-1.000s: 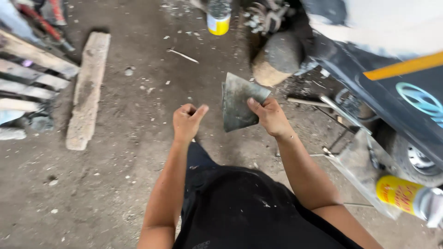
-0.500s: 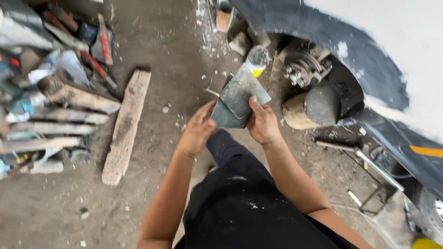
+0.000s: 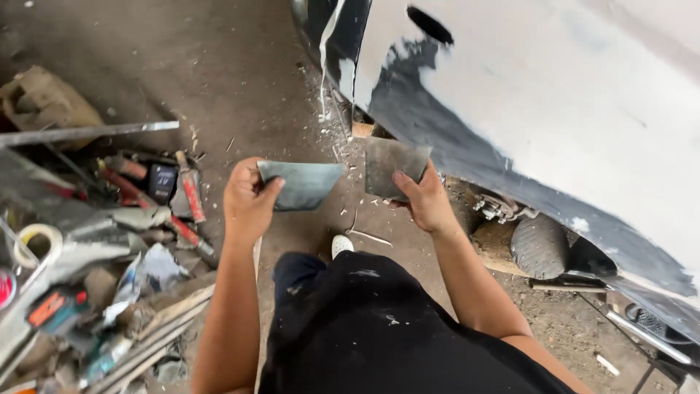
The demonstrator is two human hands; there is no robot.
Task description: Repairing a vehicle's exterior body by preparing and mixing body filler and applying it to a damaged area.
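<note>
The left hand (image 3: 248, 197) grips a flat grey spreader (image 3: 300, 184) by its left edge, fingers closed around it. The right hand (image 3: 426, 201) grips a second flat grey spreader (image 3: 390, 164) from below, thumb pressed on its face. The two spreaders sit side by side, near each other but not touching, above the dirt floor (image 3: 219, 73). At two o'clock from the hands is a white car body (image 3: 569, 109) with grey sanded patches. At nine o'clock lies a messy pile of tools (image 3: 124, 219), with a roll of tape (image 3: 36, 241). A white shoe (image 3: 341, 244) peeks out below the hands, above dark trousers (image 3: 379, 328).
</note>
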